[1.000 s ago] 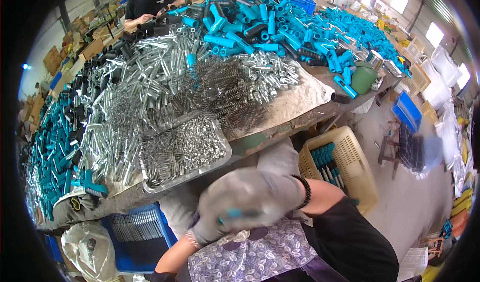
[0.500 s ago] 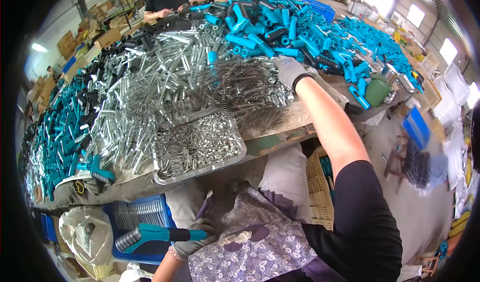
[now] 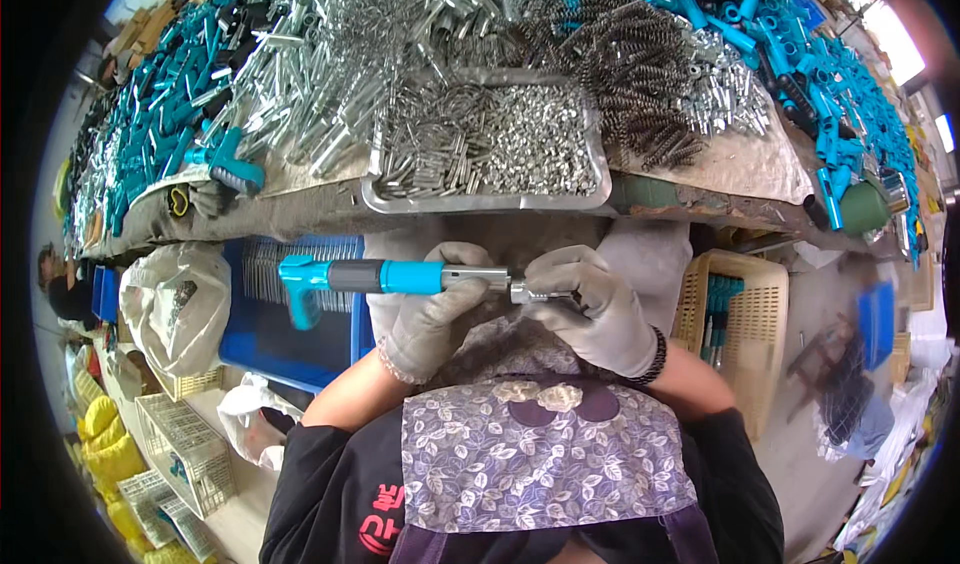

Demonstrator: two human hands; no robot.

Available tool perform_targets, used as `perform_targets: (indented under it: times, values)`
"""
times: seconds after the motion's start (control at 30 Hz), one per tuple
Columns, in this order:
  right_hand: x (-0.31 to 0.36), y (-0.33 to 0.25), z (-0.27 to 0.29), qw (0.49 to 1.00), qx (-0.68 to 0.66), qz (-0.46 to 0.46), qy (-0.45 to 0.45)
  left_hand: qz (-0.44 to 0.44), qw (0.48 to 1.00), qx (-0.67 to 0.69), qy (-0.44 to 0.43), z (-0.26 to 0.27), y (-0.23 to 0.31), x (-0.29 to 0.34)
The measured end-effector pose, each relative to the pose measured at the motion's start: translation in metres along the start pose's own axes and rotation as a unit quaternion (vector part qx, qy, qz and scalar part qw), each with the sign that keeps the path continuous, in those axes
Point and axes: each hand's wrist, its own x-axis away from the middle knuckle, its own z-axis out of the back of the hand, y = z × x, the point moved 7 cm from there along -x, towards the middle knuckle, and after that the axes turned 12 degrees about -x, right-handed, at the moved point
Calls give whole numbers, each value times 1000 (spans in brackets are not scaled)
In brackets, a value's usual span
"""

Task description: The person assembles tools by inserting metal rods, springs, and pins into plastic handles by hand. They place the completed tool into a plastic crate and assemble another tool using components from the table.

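Above my lap, my left hand is closed round the metal barrel end of a teal and black gun-shaped hand tool. The tool lies level, its short handle pointing down at the left. My right hand pinches a small silver metal fitting at the open end of the barrel. The fitting meets the barrel tip or sits very close to it; I cannot tell whether it is inside. Both hands wear pale gloves. A metal tray of small pins and silver pieces sits at the bench edge just beyond them.
Dark springs, silver rods and teal housings heap the bench. Below stand a blue bin and white sack on the left, a yellow crate on the right. A green container rests at the right bench edge.
My right hand has come back from the bench pile to my lap with a metal fitting. My left hand has raised the tool and turned its barrel toward the right hand. The view has tipped downward.
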Motion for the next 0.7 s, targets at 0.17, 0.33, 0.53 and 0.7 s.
perform_targets:
  times: [0.17, 0.33, 0.53, 0.7]
  values:
    - [10, 8, 1, 997, 19, 18, 77, -31, 995, -98, -2, -2, -12, 4]
    - [20, 10, 2, 997, 42, 19, 63, -95, 988, -120, 12, -10, -6, 10]
    - [26, 9, -2, 998, 11, -1, 59, -97, 990, -105, 9, -12, -5, 9]
    - [28, 21, -3, 991, -47, -73, 98, -116, 984, -134, -38, -7, -9, 4]
